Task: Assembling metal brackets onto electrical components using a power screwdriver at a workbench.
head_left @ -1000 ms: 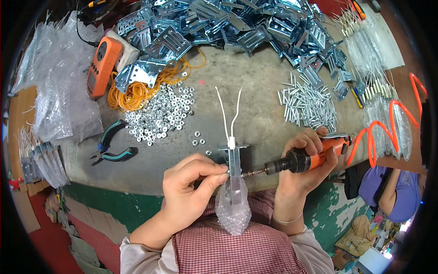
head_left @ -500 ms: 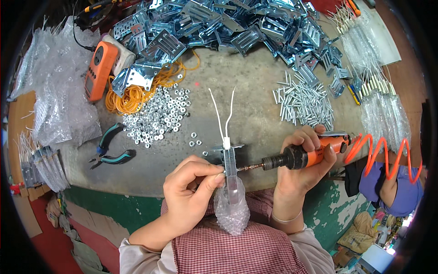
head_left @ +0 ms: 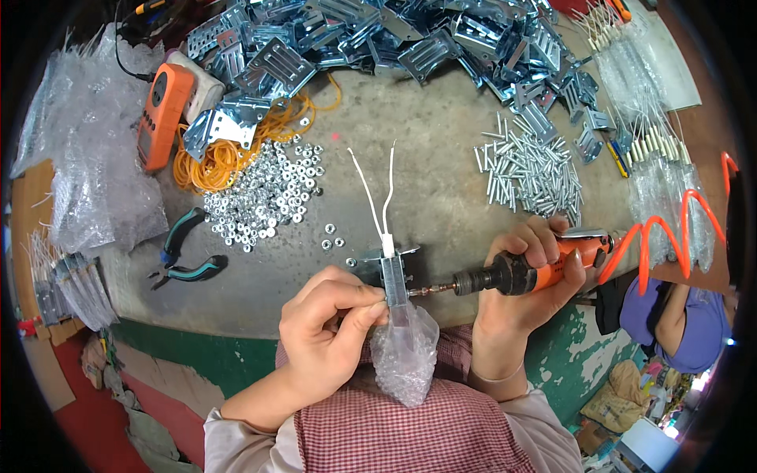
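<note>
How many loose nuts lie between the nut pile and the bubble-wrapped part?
4: upper nut, lower-left nut and lower-right nut clustered, fourth nut nearest the bubble-wrapped part. The left hand may hide more.

Orange-and-black screwdriver (head_left: 544,275), white wires (head_left: 390,183), red checked apron (head_left: 410,433)

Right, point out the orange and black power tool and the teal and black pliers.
Orange and black power tool (head_left: 514,277): head view, on its black front housing.
Teal and black pliers (head_left: 193,273): head view, on the lower handle.
</note>
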The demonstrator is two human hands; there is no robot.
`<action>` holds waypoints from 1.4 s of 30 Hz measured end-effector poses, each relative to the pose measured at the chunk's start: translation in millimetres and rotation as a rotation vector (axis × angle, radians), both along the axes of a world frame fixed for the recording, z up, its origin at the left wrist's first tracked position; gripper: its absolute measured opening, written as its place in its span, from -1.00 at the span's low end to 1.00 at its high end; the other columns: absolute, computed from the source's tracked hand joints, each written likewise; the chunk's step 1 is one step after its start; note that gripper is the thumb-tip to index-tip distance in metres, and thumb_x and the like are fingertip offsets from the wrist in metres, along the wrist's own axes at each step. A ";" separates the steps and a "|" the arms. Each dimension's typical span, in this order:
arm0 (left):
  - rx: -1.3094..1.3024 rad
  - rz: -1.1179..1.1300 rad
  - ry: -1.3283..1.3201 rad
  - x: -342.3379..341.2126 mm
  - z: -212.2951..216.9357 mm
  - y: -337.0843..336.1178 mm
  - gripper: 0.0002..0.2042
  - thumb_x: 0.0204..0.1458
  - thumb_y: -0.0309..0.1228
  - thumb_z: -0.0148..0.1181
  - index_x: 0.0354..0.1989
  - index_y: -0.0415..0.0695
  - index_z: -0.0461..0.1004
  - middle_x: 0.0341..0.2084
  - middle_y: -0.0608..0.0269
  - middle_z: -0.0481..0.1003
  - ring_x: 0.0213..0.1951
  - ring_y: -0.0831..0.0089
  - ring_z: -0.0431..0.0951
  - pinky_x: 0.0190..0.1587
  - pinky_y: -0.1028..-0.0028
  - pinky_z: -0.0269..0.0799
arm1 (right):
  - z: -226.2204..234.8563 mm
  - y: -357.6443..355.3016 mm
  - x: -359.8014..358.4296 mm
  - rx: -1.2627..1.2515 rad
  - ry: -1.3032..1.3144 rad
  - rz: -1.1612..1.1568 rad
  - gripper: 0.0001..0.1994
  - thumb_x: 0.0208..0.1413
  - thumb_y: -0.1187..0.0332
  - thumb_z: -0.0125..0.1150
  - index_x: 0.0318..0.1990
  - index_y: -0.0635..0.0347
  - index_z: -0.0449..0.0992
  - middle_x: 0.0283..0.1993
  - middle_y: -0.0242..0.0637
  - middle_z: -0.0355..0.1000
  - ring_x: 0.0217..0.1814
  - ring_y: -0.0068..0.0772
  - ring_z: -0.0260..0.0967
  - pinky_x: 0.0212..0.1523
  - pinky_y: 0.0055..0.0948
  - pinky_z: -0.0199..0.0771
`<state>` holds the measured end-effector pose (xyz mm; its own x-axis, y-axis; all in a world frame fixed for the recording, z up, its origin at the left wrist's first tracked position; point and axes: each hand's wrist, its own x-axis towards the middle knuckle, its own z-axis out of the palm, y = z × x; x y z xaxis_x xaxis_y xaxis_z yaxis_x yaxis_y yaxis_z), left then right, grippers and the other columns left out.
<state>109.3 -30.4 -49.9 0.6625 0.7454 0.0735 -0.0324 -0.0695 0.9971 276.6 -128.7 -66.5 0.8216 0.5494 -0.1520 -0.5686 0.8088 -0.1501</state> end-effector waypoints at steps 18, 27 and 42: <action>-0.159 -0.118 0.161 -4.7 10.4 -2.2 -0.54 -0.17 -0.56 0.39 -0.14 -0.23 0.22 -0.21 0.15 0.31 -0.32 0.54 0.47 -0.28 0.56 0.53 | 15.9 -11.1 6.1 -0.118 0.010 0.009 -0.68 0.12 0.20 0.07 -0.03 0.10 0.28 -0.39 -0.43 0.19 -0.33 -0.50 0.21 0.00 -0.34 0.25; -0.256 -0.174 0.238 -9.4 12.0 -1.7 -0.42 -0.19 -0.55 0.38 -0.02 -0.28 0.15 -0.07 0.06 0.30 -0.25 0.46 0.52 -0.23 0.48 0.56 | 16.7 -17.8 7.9 -0.484 -0.129 -0.044 -0.70 0.11 0.23 0.12 -0.06 0.11 0.29 -0.34 -0.38 0.28 -0.23 -0.46 0.27 0.05 -0.35 0.23; -0.379 -0.161 0.275 -12.6 16.5 0.9 -0.44 -0.15 -0.54 0.36 0.06 -0.38 0.27 -0.13 0.08 0.42 -0.22 0.43 0.57 -0.20 0.51 0.56 | 19.0 -7.9 -0.4 -0.539 -0.111 0.068 -0.72 0.14 0.19 0.12 -0.08 0.07 0.30 -0.31 -0.43 0.30 -0.19 -0.47 0.29 0.12 -0.29 0.22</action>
